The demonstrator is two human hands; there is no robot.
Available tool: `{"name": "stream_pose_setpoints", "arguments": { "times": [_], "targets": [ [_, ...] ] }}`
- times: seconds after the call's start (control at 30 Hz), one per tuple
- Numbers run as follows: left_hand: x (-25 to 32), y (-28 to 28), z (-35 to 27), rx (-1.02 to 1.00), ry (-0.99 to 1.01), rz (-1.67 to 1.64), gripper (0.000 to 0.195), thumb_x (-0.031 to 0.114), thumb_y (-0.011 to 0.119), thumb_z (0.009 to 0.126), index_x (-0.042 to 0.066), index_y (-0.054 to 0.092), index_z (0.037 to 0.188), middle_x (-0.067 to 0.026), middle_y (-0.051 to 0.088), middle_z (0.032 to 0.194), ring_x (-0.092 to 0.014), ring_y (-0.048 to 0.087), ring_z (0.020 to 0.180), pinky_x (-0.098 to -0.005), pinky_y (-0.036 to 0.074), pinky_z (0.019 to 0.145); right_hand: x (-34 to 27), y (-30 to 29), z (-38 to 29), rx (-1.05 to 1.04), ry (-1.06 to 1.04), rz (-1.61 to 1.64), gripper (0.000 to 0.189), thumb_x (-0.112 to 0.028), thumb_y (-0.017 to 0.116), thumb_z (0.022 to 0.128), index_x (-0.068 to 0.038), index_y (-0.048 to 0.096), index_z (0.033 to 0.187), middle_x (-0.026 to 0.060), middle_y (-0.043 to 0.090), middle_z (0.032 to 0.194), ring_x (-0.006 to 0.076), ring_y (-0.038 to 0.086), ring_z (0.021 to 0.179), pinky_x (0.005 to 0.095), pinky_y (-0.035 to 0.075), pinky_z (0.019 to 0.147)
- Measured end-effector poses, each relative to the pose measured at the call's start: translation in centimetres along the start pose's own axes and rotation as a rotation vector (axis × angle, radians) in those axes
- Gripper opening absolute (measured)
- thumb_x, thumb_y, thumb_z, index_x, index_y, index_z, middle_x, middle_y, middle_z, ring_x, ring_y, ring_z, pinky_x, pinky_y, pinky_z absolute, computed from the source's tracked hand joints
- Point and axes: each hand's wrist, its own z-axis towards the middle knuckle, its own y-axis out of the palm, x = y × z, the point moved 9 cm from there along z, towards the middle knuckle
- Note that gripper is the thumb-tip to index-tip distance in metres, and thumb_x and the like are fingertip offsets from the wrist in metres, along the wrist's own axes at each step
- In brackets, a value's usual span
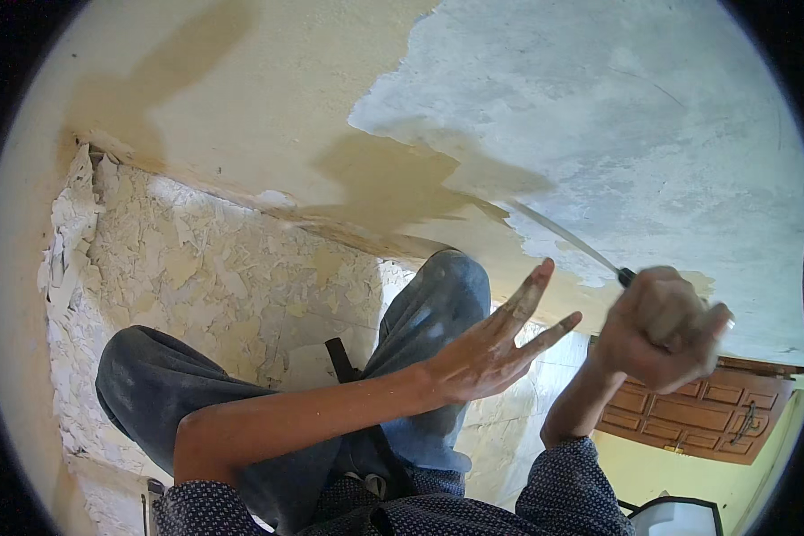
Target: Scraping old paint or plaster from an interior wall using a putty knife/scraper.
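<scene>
My right hand (666, 328) is closed around the black handle of a long, thin-bladed scraping tool (566, 234), slightly blurred. Its pale blade reaches up and left to the ragged edge of the cream paint (482, 231) on the wall, where a grey-white surface (616, 147) is bare of paint. The tool's exact kind is unclear. My left hand (502, 342) is held out before the wall, left of the right hand, with its fingers apart and nothing in it. Whether its fingertips touch the wall cannot be told.
Paint flakes (194, 261) cover the floor between the wall and my bent knees. A black strap or handle (338, 358) lies by my legs. A carved wooden door (697, 412) is at the lower right, and a white object with a black rim (677, 516) is below it.
</scene>
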Motion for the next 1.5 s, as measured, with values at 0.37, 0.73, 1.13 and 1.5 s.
{"name": "stream_pose_setpoints", "arguments": {
  "times": [0.37,0.73,1.13,1.5],
  "targets": [
    [-1.1,0.6,-1.0,-0.071,-0.033,-0.059,0.069,0.007,0.057,0.081,0.007,0.029,0.144,-0.0349,0.001,0.148,-0.045,0.011,0.139,-0.0444,0.027,0.113,1.5,-6.3,-5.9,0.322,-0.006,-0.386,0.034,-0.025,0.033,0.095,-0.014,0.033,0.062,-0.0033,0.025,0.046,0.0072,0.021,0.036,0.0227,0.022,0.033],
    [-2.1,1.0,0.0,-0.078,-0.184,-0.177,0.078,0.01,0.058,0.085,-0.003,0.012,0.146,-0.0316,0.0,0.15,-0.046,0.014,0.138,-0.0434,0.03,0.11,0.0,-5.4,-5.7,0.254,-0.143,-0.037,0.035,-0.007,0.043,0.083,-0.013,0.023,0.055,-0.0009,0.027,0.04,0.0077,0.019,0.031,0.0228,0.019,0.03],
    [-2.0,2.3,2.4,0.292,-0.434,-0.525,0.084,0.011,0.05,0.087,-0.006,-0.009,0.144,-0.0322,-0.016,0.148,-0.048,-0.003,0.139,-0.0463,0.018,0.113,0.5,-4.8,-6.8,0.189,-0.079,-0.118,0.037,-0.022,0.035,0.096,-0.014,0.028,0.061,-0.0028,0.028,0.041,0.0089,0.028,0.035,0.0254,0.039,0.045],
    [-0.9,3.4,2.5,0.355,-0.334,-0.668,0.076,0.002,0.04,0.086,-0.005,-0.008,0.145,-0.0293,-0.018,0.149,-0.045,-0.01,0.139,-0.0521,0.01,0.114,0.0,-5.6,-6.9,0.234,-0.194,-0.143,0.037,-0.024,0.033,0.096,-0.015,0.027,0.061,-0.0031,0.028,0.041,0.0086,0.024,0.033,0.0261,0.031,0.033]
  ]
}}
